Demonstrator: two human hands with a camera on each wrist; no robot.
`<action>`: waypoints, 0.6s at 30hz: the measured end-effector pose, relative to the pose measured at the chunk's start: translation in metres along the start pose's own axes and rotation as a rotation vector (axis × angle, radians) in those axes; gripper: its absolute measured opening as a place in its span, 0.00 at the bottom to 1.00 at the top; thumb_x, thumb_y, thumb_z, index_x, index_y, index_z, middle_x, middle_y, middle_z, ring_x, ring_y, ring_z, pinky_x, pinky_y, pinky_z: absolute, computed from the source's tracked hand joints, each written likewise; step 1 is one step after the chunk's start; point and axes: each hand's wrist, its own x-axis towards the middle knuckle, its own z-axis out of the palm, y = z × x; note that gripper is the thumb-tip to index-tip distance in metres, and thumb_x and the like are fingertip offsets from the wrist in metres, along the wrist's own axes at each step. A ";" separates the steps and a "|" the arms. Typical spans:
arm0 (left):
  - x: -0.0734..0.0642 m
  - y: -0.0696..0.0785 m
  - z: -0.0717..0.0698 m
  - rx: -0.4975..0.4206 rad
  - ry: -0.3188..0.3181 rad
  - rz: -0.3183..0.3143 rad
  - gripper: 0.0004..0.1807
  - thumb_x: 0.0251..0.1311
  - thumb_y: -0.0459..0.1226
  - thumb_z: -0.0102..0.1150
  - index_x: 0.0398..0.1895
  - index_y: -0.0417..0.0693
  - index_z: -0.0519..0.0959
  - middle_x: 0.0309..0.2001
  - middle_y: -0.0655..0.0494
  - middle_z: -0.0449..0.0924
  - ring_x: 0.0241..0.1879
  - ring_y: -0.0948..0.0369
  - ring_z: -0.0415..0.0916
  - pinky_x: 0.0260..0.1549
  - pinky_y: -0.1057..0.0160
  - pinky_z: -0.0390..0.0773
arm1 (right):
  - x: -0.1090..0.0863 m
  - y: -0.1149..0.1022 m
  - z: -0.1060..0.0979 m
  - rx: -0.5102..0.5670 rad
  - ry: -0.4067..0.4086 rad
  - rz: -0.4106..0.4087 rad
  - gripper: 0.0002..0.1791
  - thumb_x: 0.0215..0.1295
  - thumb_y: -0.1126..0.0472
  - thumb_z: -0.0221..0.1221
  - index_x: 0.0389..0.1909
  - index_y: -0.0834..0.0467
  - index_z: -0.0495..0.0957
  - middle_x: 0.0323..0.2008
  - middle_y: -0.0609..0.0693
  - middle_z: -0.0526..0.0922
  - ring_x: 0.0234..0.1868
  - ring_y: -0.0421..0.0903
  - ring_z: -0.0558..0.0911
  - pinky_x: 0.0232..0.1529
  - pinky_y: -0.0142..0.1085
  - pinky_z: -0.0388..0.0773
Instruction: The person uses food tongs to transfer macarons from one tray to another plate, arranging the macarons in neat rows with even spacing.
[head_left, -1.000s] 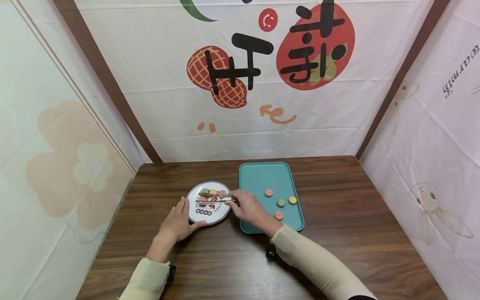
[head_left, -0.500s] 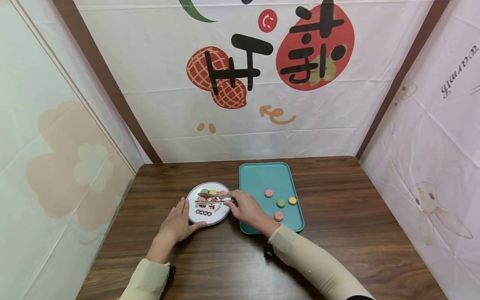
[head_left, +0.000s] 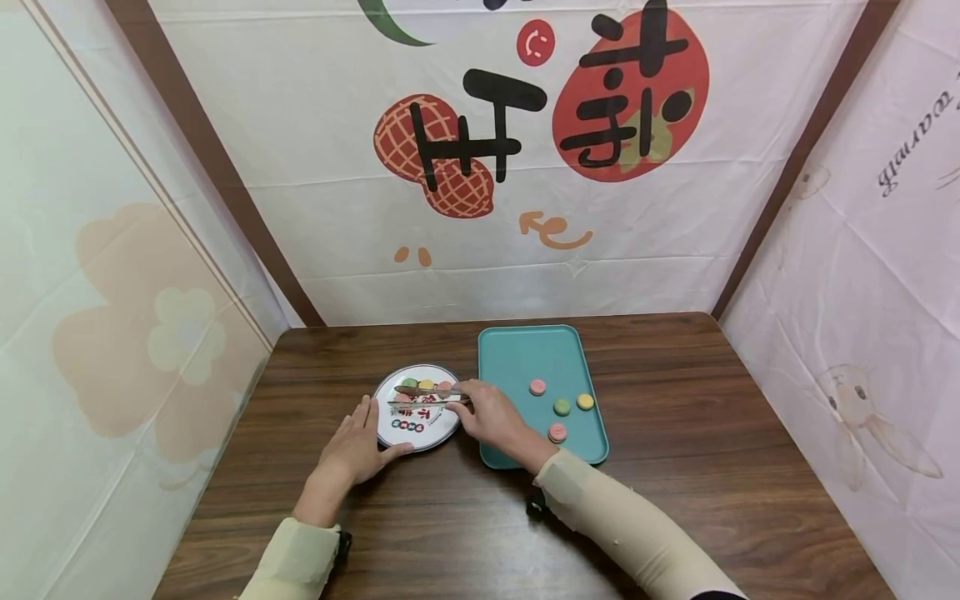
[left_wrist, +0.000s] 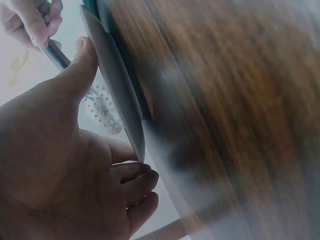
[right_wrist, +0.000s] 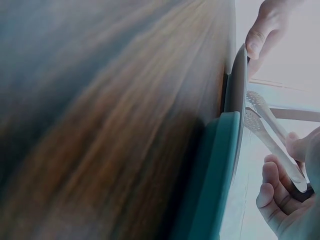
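My left hand (head_left: 352, 442) rests at the left rim of a round white plate (head_left: 435, 435), thumb along its near edge and fingers spread along the left side. With my right hand (head_left: 491, 412) I grip metal tongs (head_left: 442, 392) by the handle end, over the plate. The perforated tong ends (right_wrist: 254, 120) stand apart in the right wrist view. A pink macaron (head_left: 403, 398) shows between the tong arms, partly hidden. Behind them on the plate are a green macaron (head_left: 409, 383), a yellow macaron (head_left: 426, 384) and another pink macaron (head_left: 445, 386).
Right of the plate lies a teal tray (head_left: 525, 350), partly under my right hand and wrist. It holds two pink macarons (head_left: 537, 387), a green macaron (head_left: 562, 407) and a yellow macaron (head_left: 585, 402). The wooden table (head_left: 450, 533) ends at a printed cloth backdrop (head_left: 360, 292).
My right forearm and the tongs have shifted very slightly left. The left hand stays at the plate's rim, and the macarons on the tray have not moved.
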 end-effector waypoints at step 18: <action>-0.001 0.002 0.000 -0.002 0.005 0.002 0.66 0.69 0.68 0.61 0.83 0.23 0.44 0.83 0.24 0.41 0.83 0.32 0.46 0.82 0.36 0.51 | 0.001 -0.002 0.000 0.004 -0.016 0.025 0.21 0.80 0.52 0.63 0.62 0.63 0.84 0.53 0.59 0.88 0.43 0.47 0.86 0.43 0.40 0.86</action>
